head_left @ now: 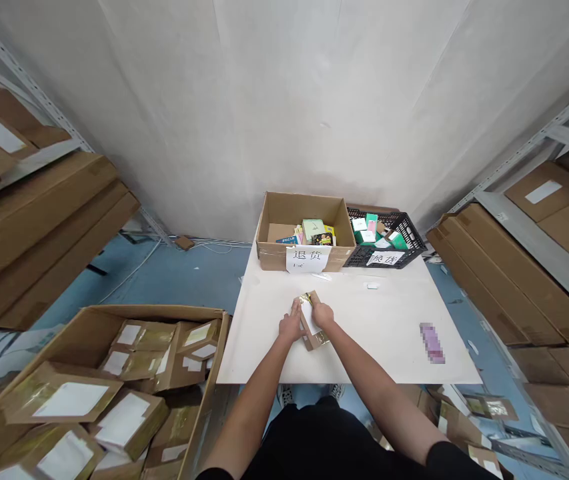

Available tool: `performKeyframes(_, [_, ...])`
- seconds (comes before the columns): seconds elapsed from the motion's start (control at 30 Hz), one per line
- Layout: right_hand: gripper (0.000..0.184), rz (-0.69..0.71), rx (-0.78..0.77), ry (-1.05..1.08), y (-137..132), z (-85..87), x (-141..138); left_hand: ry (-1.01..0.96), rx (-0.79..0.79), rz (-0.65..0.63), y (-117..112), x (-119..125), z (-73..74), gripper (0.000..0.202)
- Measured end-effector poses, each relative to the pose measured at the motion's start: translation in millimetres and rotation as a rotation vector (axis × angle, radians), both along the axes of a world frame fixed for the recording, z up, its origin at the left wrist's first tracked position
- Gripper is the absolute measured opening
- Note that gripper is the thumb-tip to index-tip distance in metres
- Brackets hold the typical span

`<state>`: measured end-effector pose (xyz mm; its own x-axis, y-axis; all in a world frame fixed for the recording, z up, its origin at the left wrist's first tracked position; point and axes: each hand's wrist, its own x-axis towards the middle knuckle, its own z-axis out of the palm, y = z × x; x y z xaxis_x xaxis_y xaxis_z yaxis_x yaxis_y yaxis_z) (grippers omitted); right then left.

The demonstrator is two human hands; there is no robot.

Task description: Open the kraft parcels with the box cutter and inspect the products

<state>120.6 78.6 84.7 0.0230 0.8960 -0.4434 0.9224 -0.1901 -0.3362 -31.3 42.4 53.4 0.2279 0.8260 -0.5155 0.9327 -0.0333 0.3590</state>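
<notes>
A small cardboard parcel (pixel 317 339) with a white label and shiny clear-yellow tape lies on the white table (pixel 364 333), in front of me. My left hand (pixel 291 324) grips its left side, fingers bent along the edge. At the parcel's far right end, my right hand (pixel 322 312) is closed on the cardboard, its fingertips partly hidden. A bit of brown cardboard stands up beside the right fingers. Whether the parcel's end is torn apart, I cannot tell.
Behind the parcel stand a cardboard carton (pixel 274 257) with small boxes inside and a black crate (pixel 409 257) with green-and-white boxes. A pixelated purple item (pixel 432 343) lies at right. A large carton (pixel 149 312) of parcels stands at left. Shelves (pixel 539 227) flank both sides.
</notes>
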Motion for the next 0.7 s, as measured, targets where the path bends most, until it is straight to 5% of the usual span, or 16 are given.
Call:
performKeyframes(0.17, [0.064, 0.134, -0.093, -0.088, -7, 14.0, 9, 0.039, -0.005, -0.010, 1, 1, 1.9, 0.119])
performKeyframes(0.37, [0.060, 0.096, -0.030, -0.064, -9, 21.6, 17, 0.005, -0.029, 0.007, 3, -2, -1.9, 0.121])
performKeyframes(0.7, [0.060, 0.156, -0.062, -0.111, 11, 21.0, -9, 0.034, -0.020, 0.001, 3, 0, 0.2, 0.117])
